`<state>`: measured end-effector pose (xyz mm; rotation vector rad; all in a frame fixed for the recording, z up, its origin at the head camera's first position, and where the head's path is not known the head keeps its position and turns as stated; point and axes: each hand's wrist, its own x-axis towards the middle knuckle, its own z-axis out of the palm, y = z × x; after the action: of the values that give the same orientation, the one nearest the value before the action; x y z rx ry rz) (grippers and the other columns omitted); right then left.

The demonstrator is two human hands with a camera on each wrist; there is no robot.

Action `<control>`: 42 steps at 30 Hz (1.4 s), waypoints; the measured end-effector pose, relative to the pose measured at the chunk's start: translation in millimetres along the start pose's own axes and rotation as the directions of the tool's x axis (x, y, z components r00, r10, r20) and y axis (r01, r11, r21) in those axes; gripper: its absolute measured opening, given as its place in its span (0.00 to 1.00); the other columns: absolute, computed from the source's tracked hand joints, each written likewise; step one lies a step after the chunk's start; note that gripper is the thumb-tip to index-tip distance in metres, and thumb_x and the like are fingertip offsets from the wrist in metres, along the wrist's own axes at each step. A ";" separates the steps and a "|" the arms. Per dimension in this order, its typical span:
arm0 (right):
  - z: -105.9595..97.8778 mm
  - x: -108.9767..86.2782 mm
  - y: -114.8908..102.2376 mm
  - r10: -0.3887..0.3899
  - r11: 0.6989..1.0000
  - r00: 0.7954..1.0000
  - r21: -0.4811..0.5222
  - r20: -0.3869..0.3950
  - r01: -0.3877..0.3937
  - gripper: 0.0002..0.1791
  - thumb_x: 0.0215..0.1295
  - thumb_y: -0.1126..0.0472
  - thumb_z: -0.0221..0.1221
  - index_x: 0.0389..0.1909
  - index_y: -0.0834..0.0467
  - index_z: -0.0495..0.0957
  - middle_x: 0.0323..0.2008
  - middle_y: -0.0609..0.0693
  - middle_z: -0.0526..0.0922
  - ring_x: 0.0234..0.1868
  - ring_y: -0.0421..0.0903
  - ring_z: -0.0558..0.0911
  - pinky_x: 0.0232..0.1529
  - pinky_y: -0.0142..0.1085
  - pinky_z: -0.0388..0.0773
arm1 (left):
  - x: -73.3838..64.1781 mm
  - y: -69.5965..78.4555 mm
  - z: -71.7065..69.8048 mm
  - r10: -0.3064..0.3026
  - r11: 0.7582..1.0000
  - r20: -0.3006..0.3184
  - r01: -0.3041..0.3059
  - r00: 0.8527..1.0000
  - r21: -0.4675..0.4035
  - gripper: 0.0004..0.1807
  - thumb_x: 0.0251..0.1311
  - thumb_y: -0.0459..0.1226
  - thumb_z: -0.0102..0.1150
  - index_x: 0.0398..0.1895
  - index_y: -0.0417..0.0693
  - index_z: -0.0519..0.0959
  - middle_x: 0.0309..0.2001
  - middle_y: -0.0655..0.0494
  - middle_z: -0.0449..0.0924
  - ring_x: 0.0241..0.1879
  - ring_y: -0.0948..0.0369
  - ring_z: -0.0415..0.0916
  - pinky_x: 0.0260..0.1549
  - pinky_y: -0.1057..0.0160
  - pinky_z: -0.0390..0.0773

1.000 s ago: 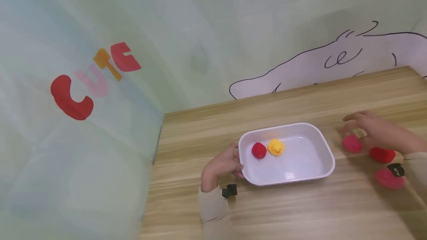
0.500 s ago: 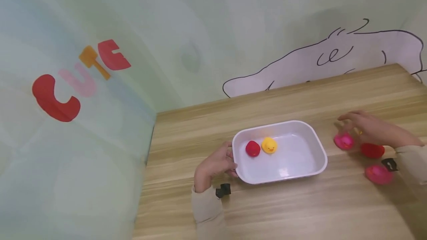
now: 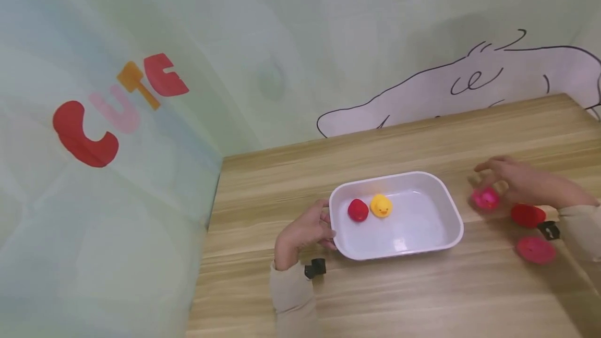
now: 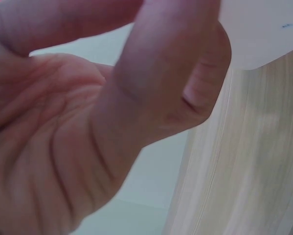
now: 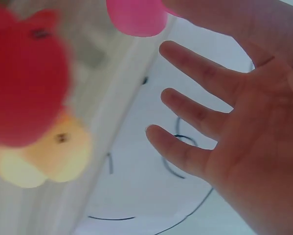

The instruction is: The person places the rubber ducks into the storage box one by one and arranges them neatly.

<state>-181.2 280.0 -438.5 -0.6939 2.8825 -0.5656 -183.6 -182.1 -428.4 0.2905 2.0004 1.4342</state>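
At the tray's left end, my left hand [image 3: 305, 228] grips the white rectangular tray [image 3: 446, 241], thumb at the rim and fingers around its outer side. The left wrist view shows curled fingers [image 4: 158, 58] close up beside the tray's underside. Inside the tray sit a red rubber duck [image 3: 358, 210] and a yellow rubber duck [image 3: 381, 206], side by side. To the right, my right hand [image 3: 518, 179] pinches a pink rubber duck [image 3: 487, 199] at the thumb side. Its other fingers [image 5: 195, 112] are extended and spread in the right wrist view.
Near the right wrist are another red duck [image 3: 528, 215], a pale yellow duck [image 5: 70, 154] partly hidden behind it, and a pink duck [image 3: 536, 250]. The wooden table [image 3: 375, 301] meets a printed wall [image 3: 263, 67] at its back and left.
My right hand has closed in on the pink duck, which has turned and shifted slightly upward. My left hand stays on the tray. The head view has shifted a little.
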 end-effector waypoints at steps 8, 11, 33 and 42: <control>-15.0 17.5 -19.2 -0.086 0.995 0.996 -0.060 -0.025 0.084 0.21 0.39 0.76 0.74 0.35 0.52 0.88 0.54 0.62 0.79 0.57 0.69 0.70 0.48 0.70 0.76 | -0.8 -1.8 -1.8 0.004 1.000 0.000 -0.004 1.000 -0.007 0.38 0.55 0.16 0.52 0.71 0.27 0.54 0.41 0.37 0.72 0.25 0.56 0.80 0.32 0.48 0.90; -23.8 24.7 -29.2 -0.073 0.993 0.997 -0.095 0.013 0.074 0.22 0.41 0.74 0.75 0.36 0.49 0.89 0.56 0.62 0.79 0.58 0.70 0.69 0.49 0.74 0.73 | -1.1 -1.8 -2.6 -0.002 1.000 -0.005 0.002 1.000 -0.010 0.38 0.55 0.16 0.52 0.71 0.27 0.54 0.42 0.36 0.72 0.25 0.56 0.80 0.32 0.48 0.90; 3.1 74.5 -94.6 -0.210 0.978 0.977 -0.011 0.049 0.210 0.22 0.45 0.72 0.76 0.38 0.44 0.89 0.60 0.62 0.77 0.63 0.70 0.67 0.55 0.73 0.70 | -4.1 -1.7 0.6 -0.021 1.000 -0.026 0.021 0.999 -0.011 0.41 0.54 0.15 0.55 0.72 0.28 0.52 0.41 0.33 0.74 0.22 0.55 0.80 0.30 0.49 0.90; 24.9 85.9 -96.1 -0.222 0.975 0.973 0.010 0.056 0.222 0.22 0.47 0.75 0.73 0.38 0.45 0.89 0.59 0.62 0.77 0.64 0.73 0.66 0.55 0.76 0.68 | -3.6 1.9 0.4 -0.017 1.000 -0.043 0.018 0.999 0.009 0.41 0.54 0.15 0.56 0.72 0.29 0.52 0.39 0.36 0.75 0.23 0.54 0.80 0.30 0.50 0.90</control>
<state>-212.5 153.0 -427.2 -1.0230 2.7692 -0.5658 -181.0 -182.9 -425.4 0.2479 2.0391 1.4318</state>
